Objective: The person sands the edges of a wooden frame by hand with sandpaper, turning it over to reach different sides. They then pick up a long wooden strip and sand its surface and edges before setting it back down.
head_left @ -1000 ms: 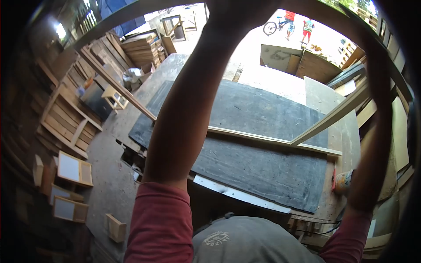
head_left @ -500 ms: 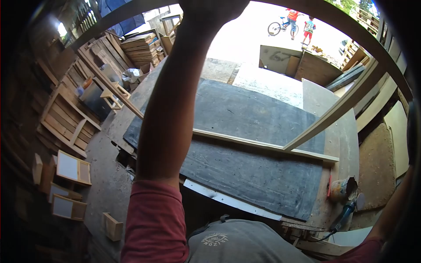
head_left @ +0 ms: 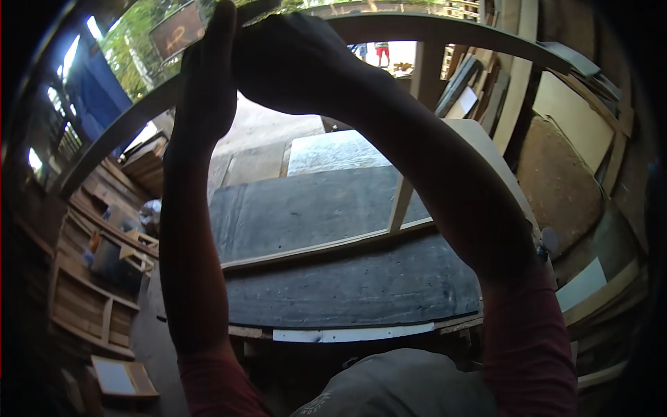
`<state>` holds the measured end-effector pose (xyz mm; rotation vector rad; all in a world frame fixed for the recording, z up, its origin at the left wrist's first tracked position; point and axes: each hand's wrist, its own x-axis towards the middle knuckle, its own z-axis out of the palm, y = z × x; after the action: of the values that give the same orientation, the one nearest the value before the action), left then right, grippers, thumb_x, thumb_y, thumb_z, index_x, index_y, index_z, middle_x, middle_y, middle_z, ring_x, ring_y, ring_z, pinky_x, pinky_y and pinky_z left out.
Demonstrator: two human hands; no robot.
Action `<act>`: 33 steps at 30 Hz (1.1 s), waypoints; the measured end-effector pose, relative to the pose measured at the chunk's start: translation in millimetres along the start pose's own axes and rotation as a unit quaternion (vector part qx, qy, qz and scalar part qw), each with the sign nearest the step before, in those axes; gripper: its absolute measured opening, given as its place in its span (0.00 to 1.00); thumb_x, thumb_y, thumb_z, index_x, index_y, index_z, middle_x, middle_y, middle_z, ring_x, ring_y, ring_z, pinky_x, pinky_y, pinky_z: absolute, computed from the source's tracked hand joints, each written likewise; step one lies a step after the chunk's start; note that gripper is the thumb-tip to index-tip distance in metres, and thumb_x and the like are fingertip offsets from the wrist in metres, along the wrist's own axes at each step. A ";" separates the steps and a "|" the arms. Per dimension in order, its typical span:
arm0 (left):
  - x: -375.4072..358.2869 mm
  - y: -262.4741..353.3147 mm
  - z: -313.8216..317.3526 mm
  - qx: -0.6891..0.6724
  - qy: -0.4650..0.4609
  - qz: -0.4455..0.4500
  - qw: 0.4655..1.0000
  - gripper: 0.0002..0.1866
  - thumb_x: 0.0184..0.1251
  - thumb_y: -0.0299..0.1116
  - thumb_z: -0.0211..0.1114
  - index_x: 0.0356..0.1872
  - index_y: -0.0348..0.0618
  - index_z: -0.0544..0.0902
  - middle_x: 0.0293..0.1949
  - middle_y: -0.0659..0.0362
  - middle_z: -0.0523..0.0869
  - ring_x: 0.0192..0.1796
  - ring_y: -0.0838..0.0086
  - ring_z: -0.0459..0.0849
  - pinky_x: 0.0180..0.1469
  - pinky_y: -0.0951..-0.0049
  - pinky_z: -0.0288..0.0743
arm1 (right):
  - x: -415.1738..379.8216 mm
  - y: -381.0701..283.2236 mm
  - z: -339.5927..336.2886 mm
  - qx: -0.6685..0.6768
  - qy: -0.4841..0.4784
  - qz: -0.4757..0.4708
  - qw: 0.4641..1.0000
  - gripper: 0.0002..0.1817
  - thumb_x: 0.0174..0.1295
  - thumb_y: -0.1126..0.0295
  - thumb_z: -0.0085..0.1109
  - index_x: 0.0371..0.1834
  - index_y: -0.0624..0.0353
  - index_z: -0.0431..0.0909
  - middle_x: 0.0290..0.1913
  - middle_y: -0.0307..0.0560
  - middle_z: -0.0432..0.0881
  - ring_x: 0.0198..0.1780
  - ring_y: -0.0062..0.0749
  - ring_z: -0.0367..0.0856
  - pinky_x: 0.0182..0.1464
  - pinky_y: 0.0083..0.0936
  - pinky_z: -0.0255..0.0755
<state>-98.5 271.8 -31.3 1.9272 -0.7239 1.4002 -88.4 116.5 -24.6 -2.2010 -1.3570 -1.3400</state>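
Note:
A wooden frame (head_left: 389, 29) stands upright on the dark bench board, its top rail bowed by the lens. My left hand (head_left: 208, 87) is raised at that rail and appears closed around it; the fingers are mostly in shadow. Close beside it on the right, my right hand (head_left: 288, 62) is closed in a fist at the same rail. A dark shape shows above this fist, too shadowed to name. The frame's lower rail (head_left: 313, 250) lies across the board, and an upright (head_left: 401, 201) rises from it, partly behind my right forearm.
Beneath the frame is the dark board (head_left: 347, 288), with a whitish strip (head_left: 354, 334) along its near edge. Boards and panels (head_left: 566, 184) lean at the right. Wooden pieces and a slatted frame (head_left: 90, 306) are at the left. A person in red shorts (head_left: 382, 54) stands outside.
My right hand has come from the right edge up to the top rail, beside my left. My left arm now appears farther left. The view has shifted, and the bicycle is no longer visible.

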 end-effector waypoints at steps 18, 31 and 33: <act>20.0 107.4 136.5 0.253 -0.226 0.196 0.920 0.21 0.59 0.17 0.55 0.54 0.38 0.81 0.47 0.45 0.86 0.49 0.53 0.86 0.54 0.58 0.81 | -124.4 174.1 -69.3 0.039 0.162 -0.022 0.986 0.08 0.68 0.62 0.60 0.42 0.53 0.80 0.33 0.45 0.86 0.37 0.40 0.87 0.43 0.37 0.81; -39.3 14.7 -65.6 0.180 -0.115 -0.218 0.952 0.18 0.77 0.34 0.49 0.60 0.35 0.75 0.56 0.44 0.80 0.58 0.64 0.80 0.62 0.63 0.71 | -122.3 163.5 -75.9 -0.079 0.099 0.028 0.992 0.13 0.69 0.61 0.61 0.36 0.60 0.78 0.32 0.50 0.81 0.35 0.46 0.82 0.41 0.36 0.74; -34.1 57.3 53.6 0.227 -0.109 0.016 0.968 0.13 0.70 0.34 0.54 0.48 0.37 0.76 0.45 0.47 0.79 0.51 0.61 0.81 0.55 0.59 0.72 | -125.7 172.6 -65.8 0.111 0.089 0.187 0.972 0.12 0.72 0.66 0.57 0.40 0.66 0.82 0.38 0.53 0.85 0.41 0.39 0.84 0.46 0.37 0.75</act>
<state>-118.3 196.2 -66.0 2.4637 -0.5671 1.4835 -7.9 -91.0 -44.2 -2.0039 -0.9201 -1.1503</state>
